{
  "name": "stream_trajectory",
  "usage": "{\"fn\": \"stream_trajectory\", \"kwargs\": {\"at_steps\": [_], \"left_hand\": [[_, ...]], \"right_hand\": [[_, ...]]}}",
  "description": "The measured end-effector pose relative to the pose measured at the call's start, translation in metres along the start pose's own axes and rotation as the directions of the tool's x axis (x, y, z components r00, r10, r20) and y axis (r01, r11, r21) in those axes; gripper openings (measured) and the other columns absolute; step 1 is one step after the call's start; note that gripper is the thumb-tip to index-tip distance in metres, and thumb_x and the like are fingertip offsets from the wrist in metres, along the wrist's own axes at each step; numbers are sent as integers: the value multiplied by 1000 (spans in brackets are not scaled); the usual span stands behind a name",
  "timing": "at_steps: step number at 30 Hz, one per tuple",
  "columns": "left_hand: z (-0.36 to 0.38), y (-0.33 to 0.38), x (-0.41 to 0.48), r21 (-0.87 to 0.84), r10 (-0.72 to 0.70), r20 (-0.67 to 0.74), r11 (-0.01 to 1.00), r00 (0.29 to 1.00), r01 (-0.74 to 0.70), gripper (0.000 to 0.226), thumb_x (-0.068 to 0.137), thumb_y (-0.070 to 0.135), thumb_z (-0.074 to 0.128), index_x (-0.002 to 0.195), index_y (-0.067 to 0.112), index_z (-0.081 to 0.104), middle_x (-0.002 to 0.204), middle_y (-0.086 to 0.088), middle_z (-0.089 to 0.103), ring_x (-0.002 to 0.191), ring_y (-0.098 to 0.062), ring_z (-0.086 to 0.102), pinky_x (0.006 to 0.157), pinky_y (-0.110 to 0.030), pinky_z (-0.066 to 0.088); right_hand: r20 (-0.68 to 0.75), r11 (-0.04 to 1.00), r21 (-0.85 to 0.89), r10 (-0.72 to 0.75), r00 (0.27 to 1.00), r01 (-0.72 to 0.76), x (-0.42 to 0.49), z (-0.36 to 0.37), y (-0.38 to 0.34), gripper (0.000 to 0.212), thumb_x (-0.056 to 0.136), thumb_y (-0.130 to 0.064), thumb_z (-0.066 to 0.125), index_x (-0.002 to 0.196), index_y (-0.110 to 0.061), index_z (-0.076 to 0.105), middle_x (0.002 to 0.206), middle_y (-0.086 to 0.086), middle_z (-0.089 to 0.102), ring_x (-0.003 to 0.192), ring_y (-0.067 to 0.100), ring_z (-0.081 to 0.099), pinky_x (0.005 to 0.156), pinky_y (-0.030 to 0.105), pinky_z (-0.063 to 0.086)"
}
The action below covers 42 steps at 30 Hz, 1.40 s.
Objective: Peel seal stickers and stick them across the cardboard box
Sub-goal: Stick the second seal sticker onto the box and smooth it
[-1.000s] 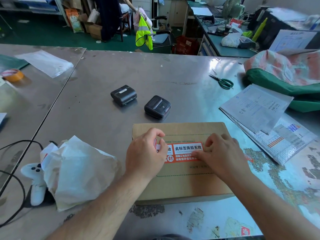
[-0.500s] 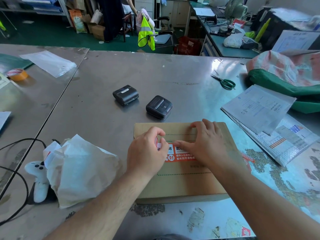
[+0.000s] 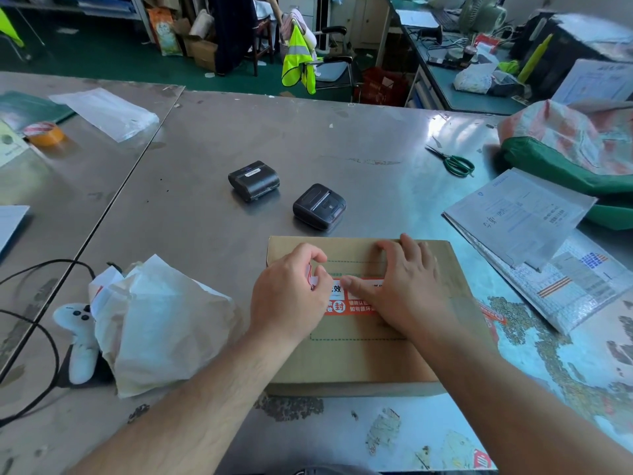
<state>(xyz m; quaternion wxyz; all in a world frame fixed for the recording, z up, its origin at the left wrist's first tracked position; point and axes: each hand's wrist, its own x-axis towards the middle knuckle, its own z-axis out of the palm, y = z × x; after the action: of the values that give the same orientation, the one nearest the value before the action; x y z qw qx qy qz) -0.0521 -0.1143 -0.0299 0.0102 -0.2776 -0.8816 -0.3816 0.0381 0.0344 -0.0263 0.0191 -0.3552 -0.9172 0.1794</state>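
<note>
A flat cardboard box (image 3: 356, 358) lies on the metal table in front of me. A red and white seal sticker (image 3: 339, 301) with printed characters lies across its top. My left hand (image 3: 287, 296) pinches the sticker's lifted left end between thumb and forefinger. My right hand (image 3: 400, 286) lies flat over the sticker's right part, thumb pressing along it, and hides that part.
Two black handheld printers (image 3: 254, 180) (image 3: 319, 206) sit beyond the box. Crumpled white paper (image 3: 154, 323) and a white controller (image 3: 77, 334) with cables lie at left. Green scissors (image 3: 454, 162), documents (image 3: 517, 217) and a green bag (image 3: 561, 169) occupy the right. A tape roll (image 3: 44, 133) is far left.
My right hand has slid leftward along the sticker from its right end toward the middle, covering more of the print. My left hand has kept its pinch on the left end.
</note>
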Motion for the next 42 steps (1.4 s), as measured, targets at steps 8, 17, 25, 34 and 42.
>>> {"fn": "stream_trajectory", "kwargs": {"at_steps": [8,17,25,34,42], "left_hand": [[2,-2,0,-22,7,-6,1000,1000,-7,6,84,23,58,87,27,60,50,9,38,50,-2,42,47,-22,25],[5,-4,2,8,23,29,1000,999,-23,6,86,25,54,89,28,58,52,13,41,53,-4,48,47,-21,29],[8,-1,1,105,12,20,994,1000,-14,5,87,25,55,90,28,59,53,11,43,54,-3,48,45,-21,28],[13,3,-4,250,53,-12,967,999,-48,9,86,22,58,92,28,61,63,10,52,59,-18,50,52,-26,35],[17,11,-9,421,81,-50,906,995,-53,9,85,18,60,92,22,64,74,2,67,57,-18,50,50,-25,34]], "right_hand": [[74,1000,6,-15,997,15,-21,-11,34,108,60,-87,56,150,-31,34,164,-2,20,155,27,5,125,45,8],[-136,977,17,212,968,-211,5,-7,57,92,72,-83,51,139,-20,42,145,12,43,141,40,29,117,55,23],[-47,999,-43,9,999,-11,-8,-4,54,99,69,-88,43,144,-24,35,152,8,29,144,38,23,118,54,24],[71,997,49,57,996,-60,1,-34,84,115,58,-89,60,149,-28,24,163,13,19,151,32,17,122,47,18],[95,992,126,-36,995,24,21,-38,78,106,70,-78,65,152,-22,26,160,9,25,147,32,25,119,46,22]]}}
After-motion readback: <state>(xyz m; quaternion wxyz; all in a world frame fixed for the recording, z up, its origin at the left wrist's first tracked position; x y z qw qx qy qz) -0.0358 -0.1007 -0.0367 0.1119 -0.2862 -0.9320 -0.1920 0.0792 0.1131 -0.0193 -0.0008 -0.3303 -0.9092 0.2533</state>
